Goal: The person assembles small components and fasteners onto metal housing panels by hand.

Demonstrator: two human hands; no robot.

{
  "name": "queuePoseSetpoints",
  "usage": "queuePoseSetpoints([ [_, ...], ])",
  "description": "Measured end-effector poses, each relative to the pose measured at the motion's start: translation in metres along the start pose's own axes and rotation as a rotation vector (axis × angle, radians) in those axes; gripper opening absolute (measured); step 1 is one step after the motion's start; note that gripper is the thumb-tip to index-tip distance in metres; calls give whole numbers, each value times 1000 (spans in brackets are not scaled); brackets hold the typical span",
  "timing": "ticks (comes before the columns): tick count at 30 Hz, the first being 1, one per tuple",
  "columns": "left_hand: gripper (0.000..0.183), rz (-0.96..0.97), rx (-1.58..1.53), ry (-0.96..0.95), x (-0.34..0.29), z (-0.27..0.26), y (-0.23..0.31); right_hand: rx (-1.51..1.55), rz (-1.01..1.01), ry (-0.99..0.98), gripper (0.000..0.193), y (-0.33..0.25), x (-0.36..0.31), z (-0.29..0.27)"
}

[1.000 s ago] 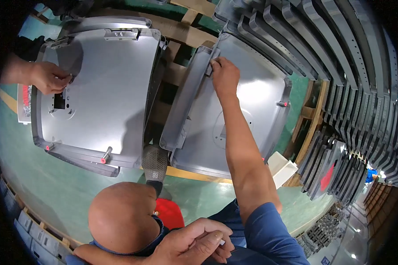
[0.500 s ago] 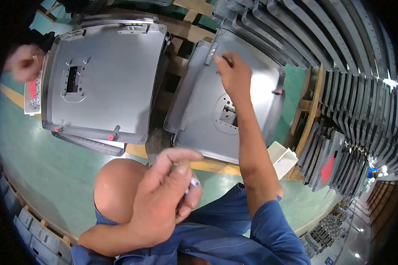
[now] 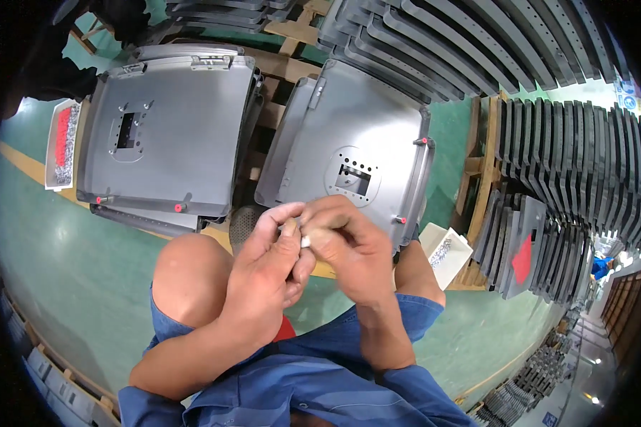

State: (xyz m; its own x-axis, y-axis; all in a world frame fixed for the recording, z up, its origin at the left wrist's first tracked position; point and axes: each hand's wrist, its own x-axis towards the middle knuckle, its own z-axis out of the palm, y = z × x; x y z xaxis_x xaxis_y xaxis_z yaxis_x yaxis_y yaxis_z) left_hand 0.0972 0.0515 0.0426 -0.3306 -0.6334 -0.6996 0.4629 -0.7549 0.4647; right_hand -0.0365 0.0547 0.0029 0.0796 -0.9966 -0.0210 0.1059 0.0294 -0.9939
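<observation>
**Q:** Hands, position and state?

**A:** Both are raised in front of me, above my knees. My left hand (image 3: 267, 274) is curled, thumb and forefinger pinched together. My right hand (image 3: 349, 245) is curled the same way, fingertips meeting those of the left. Between them sits a small white piece (image 3: 305, 240), gripped at the fingertips of both hands. It is too small to tell what kind of part it is.

**Q:** Where does that piece lie relative to the panels?

**A:** It is held in the air just in front of the lower edge of the right grey panel (image 3: 356, 135), not touching it. That panel has a round perforated patch with a rectangular cut-out. The left grey panel (image 3: 167, 135) lies well off to my left.

**Q:** Anything near the hands?

**A:** A small white box (image 3: 445, 252) of tiny metal parts sits near my right hand. A white tray (image 3: 63, 142) lies beside the left panel.
</observation>
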Motion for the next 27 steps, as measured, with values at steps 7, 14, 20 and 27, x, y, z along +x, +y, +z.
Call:
queuePoseSetpoints([
  [7,29,-104,93,-130,-4,4,-8,-51,341,289,23,32,80,-64],
  [14,34,-156,208,-358,1,-2,-12,-198,619,117,25,150,101,-71],
  [20,31,-128,158,-441,2,-7,-6,-222,686,9,25,183,84,-51],
  [27,24,-175,176,-483,2,-17,0,-550,519,51,16,205,76,-39],
])
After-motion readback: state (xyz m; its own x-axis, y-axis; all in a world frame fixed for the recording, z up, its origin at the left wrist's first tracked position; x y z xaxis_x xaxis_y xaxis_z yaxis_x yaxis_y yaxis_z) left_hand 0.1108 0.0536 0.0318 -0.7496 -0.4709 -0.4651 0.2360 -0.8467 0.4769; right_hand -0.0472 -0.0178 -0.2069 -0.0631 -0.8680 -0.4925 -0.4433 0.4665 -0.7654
